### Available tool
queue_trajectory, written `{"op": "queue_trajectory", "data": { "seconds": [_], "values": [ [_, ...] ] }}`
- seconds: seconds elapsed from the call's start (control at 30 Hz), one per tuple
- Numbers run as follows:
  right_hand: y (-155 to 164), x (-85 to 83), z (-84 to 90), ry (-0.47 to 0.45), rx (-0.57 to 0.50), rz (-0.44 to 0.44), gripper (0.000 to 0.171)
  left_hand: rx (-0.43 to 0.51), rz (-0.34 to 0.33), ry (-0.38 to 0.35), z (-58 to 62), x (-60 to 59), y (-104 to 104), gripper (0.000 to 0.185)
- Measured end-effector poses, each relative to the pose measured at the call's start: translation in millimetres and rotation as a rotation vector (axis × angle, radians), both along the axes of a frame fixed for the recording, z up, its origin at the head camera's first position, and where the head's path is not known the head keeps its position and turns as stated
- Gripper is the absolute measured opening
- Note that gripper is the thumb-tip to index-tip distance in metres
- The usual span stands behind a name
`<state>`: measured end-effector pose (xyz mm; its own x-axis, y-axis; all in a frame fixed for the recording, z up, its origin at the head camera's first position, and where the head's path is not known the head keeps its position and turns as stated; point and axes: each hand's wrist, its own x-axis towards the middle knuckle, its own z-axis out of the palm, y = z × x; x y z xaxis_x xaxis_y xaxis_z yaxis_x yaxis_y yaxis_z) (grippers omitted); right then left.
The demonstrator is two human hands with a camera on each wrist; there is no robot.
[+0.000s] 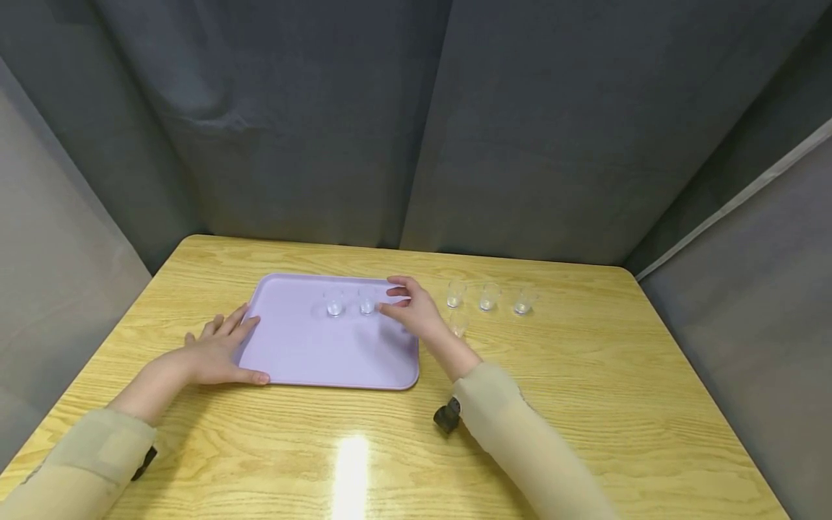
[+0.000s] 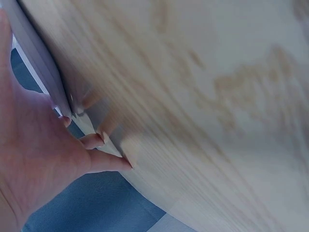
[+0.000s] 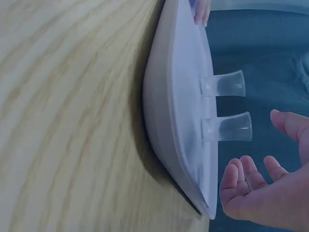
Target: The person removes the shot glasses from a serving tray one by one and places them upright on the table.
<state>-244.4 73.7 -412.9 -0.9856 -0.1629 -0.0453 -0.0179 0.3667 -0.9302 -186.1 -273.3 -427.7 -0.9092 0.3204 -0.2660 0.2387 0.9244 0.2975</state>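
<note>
A lilac tray (image 1: 312, 357) lies flat on the wooden table. Spread over its left edge is my left hand (image 1: 217, 352), fingers straight, the thumb by the near-left corner. In the left wrist view, some fingertips of that hand touch the table beside the tray. Two small clear cups stand upright on the tray, a left cup (image 1: 334, 303) and a right cup (image 1: 367, 301). My right hand (image 1: 416, 310) hovers over the tray's right side, just right of the right cup. In the right wrist view, a gap separates its loosely bent fingers from both cups, and it holds nothing.
Right of the tray, three clear cups stand in a row: a left one (image 1: 456, 295), a middle one (image 1: 489, 297) and a right one (image 1: 523, 300). Another clear cup (image 1: 458, 323), partly behind the right wrist, stands nearer. Dark grey curtains (image 1: 299, 144) hang behind the table (image 1: 585, 404).
</note>
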Motion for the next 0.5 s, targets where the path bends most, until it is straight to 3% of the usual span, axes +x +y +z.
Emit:
{"op": "queue_trajectory", "data": {
  "seconds": [0.27, 0.5],
  "values": [
    [-16.9, -12.4, -14.2, -0.009, 0.086, -0.051, 0.057, 0.001, 0.007, -0.014, 0.6, 0.3, -0.5, 0.121],
    [-22.1, -22.5, -20.5, -0.035, 0.095, -0.044, 0.059, 0.008, 0.006, -0.015, 1.4, 0.7, 0.0, 0.120]
  ]
}}
